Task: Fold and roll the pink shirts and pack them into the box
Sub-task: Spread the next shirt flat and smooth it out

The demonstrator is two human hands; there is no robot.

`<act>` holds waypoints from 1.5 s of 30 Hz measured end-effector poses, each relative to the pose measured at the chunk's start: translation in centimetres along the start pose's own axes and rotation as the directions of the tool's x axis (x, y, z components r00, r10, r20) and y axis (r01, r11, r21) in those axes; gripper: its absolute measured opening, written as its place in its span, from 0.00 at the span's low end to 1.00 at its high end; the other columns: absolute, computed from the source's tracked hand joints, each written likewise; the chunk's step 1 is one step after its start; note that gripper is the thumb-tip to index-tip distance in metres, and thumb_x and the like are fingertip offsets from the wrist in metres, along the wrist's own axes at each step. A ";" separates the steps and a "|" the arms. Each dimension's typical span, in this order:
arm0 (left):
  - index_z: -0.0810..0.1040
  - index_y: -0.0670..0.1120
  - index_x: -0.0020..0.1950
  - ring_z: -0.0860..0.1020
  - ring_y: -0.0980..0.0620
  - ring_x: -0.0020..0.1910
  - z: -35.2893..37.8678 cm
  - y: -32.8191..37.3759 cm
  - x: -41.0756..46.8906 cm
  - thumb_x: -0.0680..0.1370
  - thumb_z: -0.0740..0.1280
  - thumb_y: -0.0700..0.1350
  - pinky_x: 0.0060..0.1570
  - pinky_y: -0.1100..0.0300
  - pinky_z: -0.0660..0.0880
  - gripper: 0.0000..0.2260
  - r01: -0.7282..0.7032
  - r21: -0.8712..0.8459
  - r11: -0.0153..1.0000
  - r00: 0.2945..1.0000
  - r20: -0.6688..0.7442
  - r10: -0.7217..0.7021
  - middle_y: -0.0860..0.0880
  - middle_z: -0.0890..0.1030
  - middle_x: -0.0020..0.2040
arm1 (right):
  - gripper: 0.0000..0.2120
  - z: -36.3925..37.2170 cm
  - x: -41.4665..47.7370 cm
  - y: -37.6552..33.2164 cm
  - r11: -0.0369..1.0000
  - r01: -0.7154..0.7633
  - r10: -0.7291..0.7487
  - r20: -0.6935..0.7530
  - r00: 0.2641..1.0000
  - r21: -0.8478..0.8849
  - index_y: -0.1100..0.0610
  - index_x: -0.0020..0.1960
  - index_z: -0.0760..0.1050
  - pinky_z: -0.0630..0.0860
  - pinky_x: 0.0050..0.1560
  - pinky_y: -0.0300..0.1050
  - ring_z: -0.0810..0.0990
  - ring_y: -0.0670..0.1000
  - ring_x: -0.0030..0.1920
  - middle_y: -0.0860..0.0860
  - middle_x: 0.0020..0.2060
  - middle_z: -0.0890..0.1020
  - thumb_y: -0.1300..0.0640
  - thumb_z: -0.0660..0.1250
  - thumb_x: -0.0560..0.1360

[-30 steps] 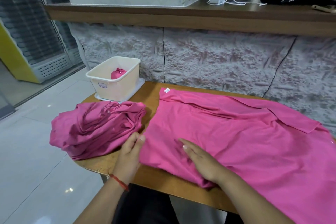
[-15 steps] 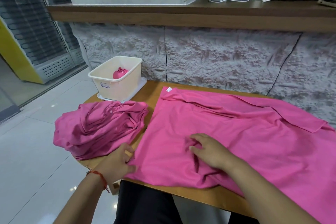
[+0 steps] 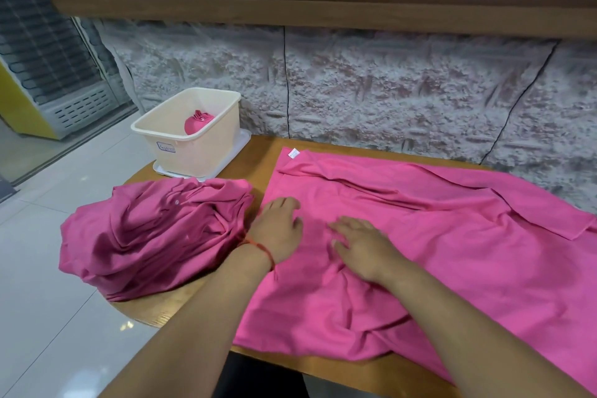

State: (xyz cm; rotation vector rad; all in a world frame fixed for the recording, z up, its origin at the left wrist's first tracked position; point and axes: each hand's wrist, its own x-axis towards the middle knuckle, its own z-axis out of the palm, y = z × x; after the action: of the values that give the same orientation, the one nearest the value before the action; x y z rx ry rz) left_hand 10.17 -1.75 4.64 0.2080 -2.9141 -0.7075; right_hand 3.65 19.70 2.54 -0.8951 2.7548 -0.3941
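A desk (image 3: 258, 155) stands against a wall. At its far left corner sits a box (image 3: 193, 152) with one rolled shirt (image 3: 197, 123) inside. In front of the box lies a heap of shirts (image 3: 151, 236). To the right of the heap, a spread shirt (image 3: 452, 252) covers most of the desk. The left hand (image 3: 277, 229) and right hand (image 3: 361, 245) rest flat on its left part, side by side, the left hand just beside the heap.
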 end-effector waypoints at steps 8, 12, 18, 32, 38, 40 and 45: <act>0.68 0.57 0.75 0.61 0.46 0.79 4.7 -3.7 2.9 0.83 0.54 0.59 0.77 0.44 0.60 0.21 0.109 0.255 0.961 0.994 -0.038 -0.102 0.51 0.65 0.80 | 0.16 -2.2 3.7 1.2 0.997 0.041 -0.038 0.040 0.998 -0.058 0.44 0.68 0.78 0.76 0.64 0.53 0.75 0.54 0.65 0.47 0.64 0.78 0.44 0.61 0.83; 0.77 0.52 0.61 0.73 0.46 0.66 4.3 -4.2 3.5 0.84 0.59 0.52 0.68 0.46 0.68 0.11 0.153 0.036 0.988 0.971 -0.194 -0.143 0.50 0.77 0.67 | 0.14 -3.6 9.1 1.1 0.999 0.029 -0.026 -0.085 0.996 0.043 0.51 0.64 0.82 0.77 0.62 0.52 0.80 0.57 0.61 0.53 0.60 0.82 0.53 0.63 0.82; 0.76 0.41 0.57 0.77 0.39 0.57 1.7 -5.6 6.0 0.84 0.62 0.44 0.58 0.46 0.72 0.07 0.305 -0.145 0.941 0.915 -0.229 -0.332 0.41 0.79 0.57 | 0.29 -3.0 15.8 1.1 0.996 -0.085 0.082 -0.085 0.993 -0.031 0.50 0.83 0.60 0.64 0.77 0.61 0.62 0.58 0.79 0.51 0.82 0.62 0.50 0.60 0.83; 0.71 0.43 0.37 0.76 0.49 0.35 -1.1 -5.3 7.2 0.78 0.64 0.45 0.34 0.54 0.70 0.11 0.310 -0.407 0.859 0.902 -0.159 -0.401 0.49 0.77 0.32 | 0.29 -0.7 17.9 1.5 0.976 -0.205 0.173 -0.305 0.936 -0.073 0.45 0.84 0.56 0.52 0.81 0.65 0.55 0.59 0.82 0.51 0.84 0.56 0.39 0.51 0.84; 0.67 0.46 0.36 0.71 0.54 0.29 -1.2 -6.1 2.9 0.78 0.64 0.51 0.33 0.51 0.66 0.15 0.413 -0.324 0.851 0.869 -0.140 -0.475 0.51 0.75 0.29 | 0.26 -2.8 19.1 0.6 0.987 -0.143 0.125 -0.218 0.968 -0.068 0.42 0.82 0.60 0.57 0.77 0.66 0.60 0.59 0.80 0.50 0.83 0.60 0.40 0.52 0.85; 0.68 0.46 0.38 0.73 0.46 0.34 -0.7 -6.5 2.3 0.78 0.68 0.48 0.39 0.53 0.67 0.12 0.486 -0.193 0.853 0.865 -0.035 -0.501 0.50 0.77 0.32 | 0.24 -2.9 19.6 0.5 0.991 -0.117 0.109 -0.109 0.988 -0.070 0.42 0.80 0.63 0.58 0.76 0.66 0.63 0.59 0.78 0.49 0.81 0.65 0.42 0.53 0.85; 0.71 0.48 0.50 0.81 0.40 0.52 -2.7 -6.2 2.2 0.70 0.63 0.46 0.50 0.52 0.75 0.10 0.462 0.009 0.887 0.866 0.209 -0.454 0.48 0.80 0.45 | 0.24 -3.8 21.2 0.7 0.984 -0.176 0.177 -0.166 0.970 0.026 0.46 0.80 0.65 0.62 0.75 0.64 0.65 0.57 0.77 0.49 0.79 0.68 0.46 0.58 0.84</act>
State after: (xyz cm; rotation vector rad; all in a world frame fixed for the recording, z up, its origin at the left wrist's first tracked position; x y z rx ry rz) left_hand 9.13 -8.76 4.34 0.9010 -3.0647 -0.9000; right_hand -14.59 8.26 3.28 -0.6328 2.9524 -0.4714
